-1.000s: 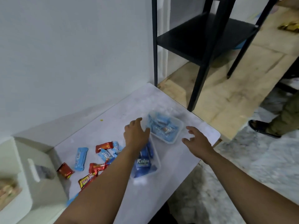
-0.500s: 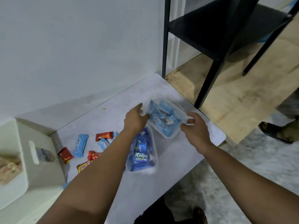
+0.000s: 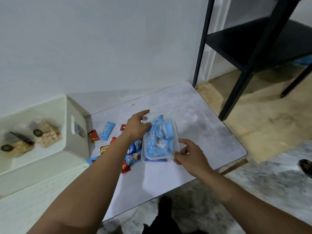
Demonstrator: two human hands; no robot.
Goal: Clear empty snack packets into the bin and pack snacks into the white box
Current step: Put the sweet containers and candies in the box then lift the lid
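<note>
Near the middle of the frame, both hands hold a clear tub (image 3: pixel 160 141) full of light-blue snack packs (image 3: pixel 157 132). The tub sits on top of a second clear tub (image 3: pixel 156 160), whose edge and dark-blue contents show just below it. The left hand (image 3: pixel 137 126) is at the tub's upper-left end, its fingers curled over the rim and touching the blue packs; the index finger points out toward the upper right. The right hand (image 3: pixel 190 155) is at the tub's lower-right corner, thumb and fingertips pinching the rim, the other fingers bent.

Both tubs are over a grey table (image 3: pixel 202 129) in the centre of the frame. Left of the tubs, loose snacks lie scattered on the table: a blue bar (image 3: pixel 107 130), a red packet (image 3: pixel 93 136), a red-and-yellow packet (image 3: pixel 105 148), and more, partly hidden behind the left forearm.

At the left edge stands the white box (image 3: pixel 74 132), open on top, with a slot handle in its side. Inside it lie wrapped snacks (image 3: pixel 47 135) with dark round labels.

At the upper right, a black shelf (image 3: pixel 244 44) stands on a wooden floor (image 3: pixel 263 122). A sandalled foot (image 3: pixel 306 167) shows at the right edge.
</note>
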